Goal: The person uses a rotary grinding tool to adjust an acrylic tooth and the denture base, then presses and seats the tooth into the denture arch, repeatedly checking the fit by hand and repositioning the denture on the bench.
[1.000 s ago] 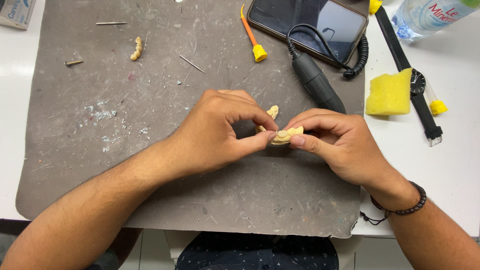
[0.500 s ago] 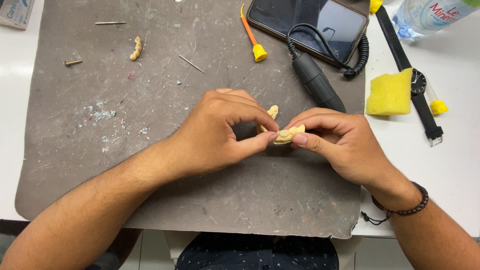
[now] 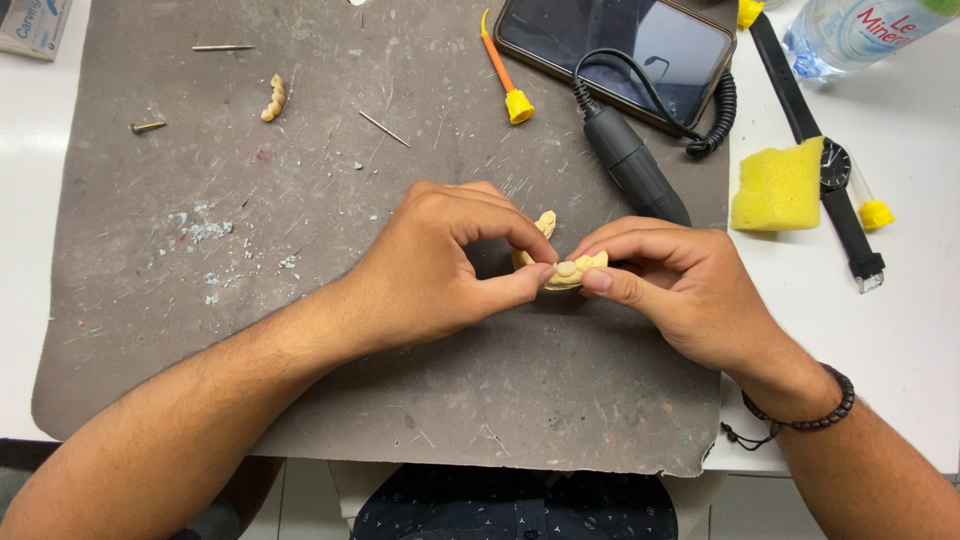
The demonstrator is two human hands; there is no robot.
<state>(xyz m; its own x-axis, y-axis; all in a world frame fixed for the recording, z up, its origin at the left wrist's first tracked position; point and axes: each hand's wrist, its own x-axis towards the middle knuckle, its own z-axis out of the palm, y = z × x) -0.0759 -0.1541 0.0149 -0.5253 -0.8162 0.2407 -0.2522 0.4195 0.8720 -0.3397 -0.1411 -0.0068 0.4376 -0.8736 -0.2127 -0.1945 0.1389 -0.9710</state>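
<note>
Both hands pinch one small yellow dental model (image 3: pixel 568 270) over the grey mat (image 3: pixel 300 250). Left hand (image 3: pixel 440 265) and right hand (image 3: pixel 670 285) are both closed tight on it.

Your left hand (image 3: pixel 430 270) and right hand (image 3: pixel 680 285) pinching a cream tooth model (image 3: pixel 568 270) together over the grey mat (image 3: pixel 300 200), black handpiece (image 3: pixel 632 165) just beyond your fingers, yellow sponge (image 3: pixel 778 185) to your right, phone (image 3: pixel 625 50) at the mat's top edge

dark phone screen (image 3: pixel 630 50) top centre, labelled bottle (image 3: pixel 865 30) top right
</note>
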